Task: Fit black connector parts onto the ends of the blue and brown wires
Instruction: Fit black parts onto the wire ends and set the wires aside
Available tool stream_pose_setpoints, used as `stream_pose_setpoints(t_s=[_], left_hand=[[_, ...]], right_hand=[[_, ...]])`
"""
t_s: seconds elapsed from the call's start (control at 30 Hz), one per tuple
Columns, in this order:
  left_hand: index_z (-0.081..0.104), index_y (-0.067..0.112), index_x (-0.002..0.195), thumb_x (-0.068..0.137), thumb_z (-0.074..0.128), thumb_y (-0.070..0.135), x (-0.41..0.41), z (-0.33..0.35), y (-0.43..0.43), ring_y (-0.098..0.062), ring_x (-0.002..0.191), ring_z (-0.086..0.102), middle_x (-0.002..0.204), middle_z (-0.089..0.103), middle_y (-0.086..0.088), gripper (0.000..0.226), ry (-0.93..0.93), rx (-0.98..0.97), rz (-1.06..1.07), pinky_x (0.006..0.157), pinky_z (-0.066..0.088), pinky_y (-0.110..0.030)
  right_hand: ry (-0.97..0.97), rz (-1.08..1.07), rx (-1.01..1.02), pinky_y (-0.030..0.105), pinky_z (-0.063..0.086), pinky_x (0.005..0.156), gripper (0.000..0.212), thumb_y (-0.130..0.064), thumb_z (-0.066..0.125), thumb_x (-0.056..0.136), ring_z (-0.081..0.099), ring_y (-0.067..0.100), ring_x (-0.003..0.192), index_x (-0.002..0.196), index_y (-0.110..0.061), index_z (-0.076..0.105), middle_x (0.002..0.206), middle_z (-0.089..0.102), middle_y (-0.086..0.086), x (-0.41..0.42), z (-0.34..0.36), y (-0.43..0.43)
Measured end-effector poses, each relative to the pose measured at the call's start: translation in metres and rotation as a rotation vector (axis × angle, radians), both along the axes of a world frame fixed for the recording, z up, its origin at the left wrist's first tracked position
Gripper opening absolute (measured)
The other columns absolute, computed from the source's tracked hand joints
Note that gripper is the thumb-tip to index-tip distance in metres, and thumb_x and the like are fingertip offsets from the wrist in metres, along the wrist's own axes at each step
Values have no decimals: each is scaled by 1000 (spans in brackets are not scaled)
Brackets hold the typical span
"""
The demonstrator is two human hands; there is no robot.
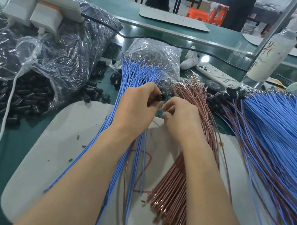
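My left hand (pixel 136 106) pinches a small black connector part (pixel 161 97) above the middle of the bench. Just right of it, my right hand (pixel 180 118) has its fingers curled and pinches thin wire ends (pixel 162 108) pointed toward the connector; one brown and one blue wire (pixel 143 151) trail down from the hands. A bundle of blue wires (pixel 136 74) lies under my left forearm. A bundle of brown wires (pixel 174 176) lies under my right forearm. Loose black connector parts (pixel 25 96) spill from a clear bag at the left.
A white work mat (pixel 71 138) covers the green bench. Plastic bags (pixel 61 41) of black parts fill the left; another bag (pixel 154 53) lies behind the blue wires. A large heap of assembled blue and brown wires (pixel 278 135) spreads at right. Phone (pixel 215 74), bottle (pixel 269 52), power strip (pixel 40 2) behind.
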State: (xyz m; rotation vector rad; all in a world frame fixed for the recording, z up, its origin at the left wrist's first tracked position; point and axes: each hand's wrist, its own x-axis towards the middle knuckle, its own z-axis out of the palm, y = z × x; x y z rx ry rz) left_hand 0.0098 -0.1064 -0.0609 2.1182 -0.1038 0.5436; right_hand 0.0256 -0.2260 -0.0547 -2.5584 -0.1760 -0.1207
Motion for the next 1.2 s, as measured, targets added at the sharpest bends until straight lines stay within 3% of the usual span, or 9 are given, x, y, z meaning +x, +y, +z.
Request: stream_pose_setpoints(t_s=[0.1,0.23,0.3,0.5,0.83,1.2], left_hand=[[66,12,89,83,68,9,0,1,1,-14,77,66,80,70,0,7,12,-4,-3,77,55,-33],[64,13,86,83,66,7,0,0,2,-15,74,66,76,69,0,7,29,-25,2,76,55,-34],[64,12,84,84,66,7,0,0,2,-16,72,65,75,69,-1,6,25,-24,10,74,54,-35],[64,10,85,84,65,7,1,0,2,-16,71,65,75,69,-1,3,24,-16,23,73,54,-34],[66,11,88,85,65,11,0,4,2,-18,75,65,78,70,-1,3,62,4,53,76,54,-36],[67,13,90,84,60,11,-1,5,1,-24,81,65,82,71,-4,9,81,103,63,77,52,-40]], right_hand=[[-77,-3,193,14,41,73,15,-9,60,88,58,7,74,93,-21,68,84,63,-6,0,7,-5],[-116,50,703,21,56,77,19,-3,64,85,70,10,77,84,-21,68,80,71,-3,-9,26,-13],[-118,100,785,24,57,79,18,-1,66,84,71,12,80,84,-19,68,79,71,-2,-11,30,-14],[-185,137,580,14,51,74,11,-4,70,83,64,0,73,85,-15,68,79,70,-6,-14,33,-11],[-277,123,381,22,53,78,14,-6,67,82,66,6,74,81,-20,69,79,70,-6,-17,34,-8],[-340,155,236,27,49,75,14,-1,66,80,62,14,74,83,-12,74,79,69,1,-18,34,-1]])
